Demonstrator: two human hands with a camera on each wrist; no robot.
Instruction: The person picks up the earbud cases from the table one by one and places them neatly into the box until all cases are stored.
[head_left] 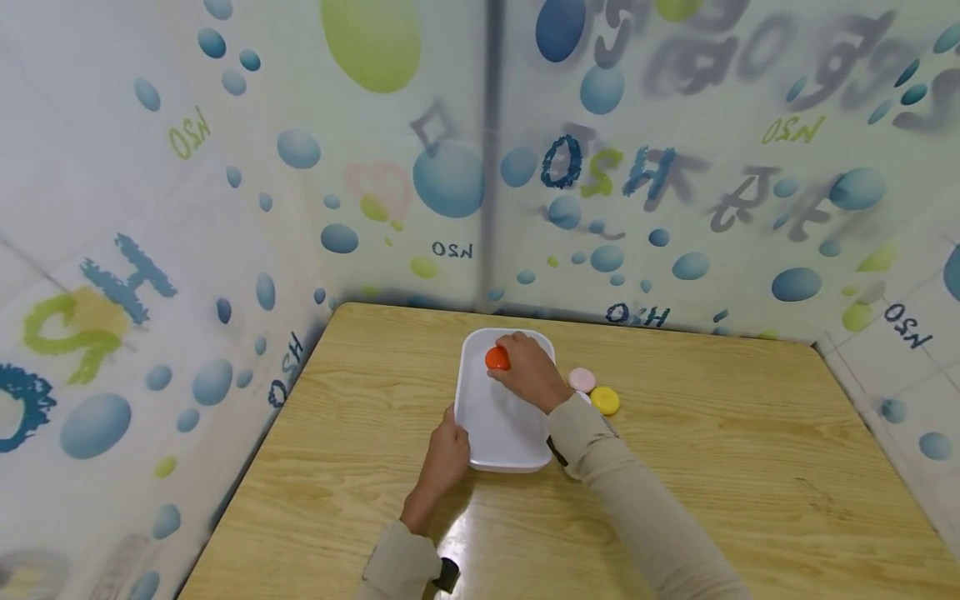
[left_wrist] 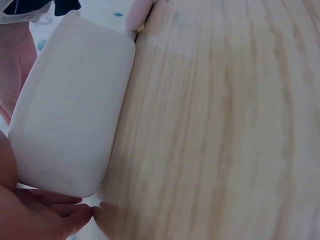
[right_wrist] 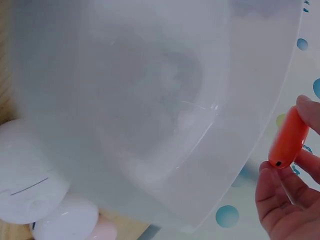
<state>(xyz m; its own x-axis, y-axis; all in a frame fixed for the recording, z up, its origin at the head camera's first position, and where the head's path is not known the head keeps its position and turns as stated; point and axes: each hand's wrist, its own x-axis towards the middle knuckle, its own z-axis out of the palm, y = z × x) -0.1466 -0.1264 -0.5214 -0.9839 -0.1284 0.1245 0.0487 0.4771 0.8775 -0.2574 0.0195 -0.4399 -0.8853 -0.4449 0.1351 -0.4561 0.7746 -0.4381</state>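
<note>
A white rectangular tray [head_left: 502, 433] lies on the wooden table in the head view. My left hand [head_left: 446, 454] grips its near left side, and the left wrist view shows that hand's fingers [left_wrist: 70, 217] against the tray's lower edge. Above the far part of the tray, my right hand [head_left: 531, 372] pinches a thick, rounded orange-red disc [head_left: 497, 358] between thumb and fingers. Seen edge-on in the right wrist view, this orange-red disc [right_wrist: 290, 139] has a small dark mark on its rim.
Right of the tray, a pink disc [head_left: 582, 380] and a yellow disc [head_left: 605, 401] lie on the table [head_left: 750, 433]. White round pieces [right_wrist: 30, 175] sit beside the tray, partly hidden by my right sleeve in the head view. Patterned curtain walls [head_left: 420, 250] stand behind the table.
</note>
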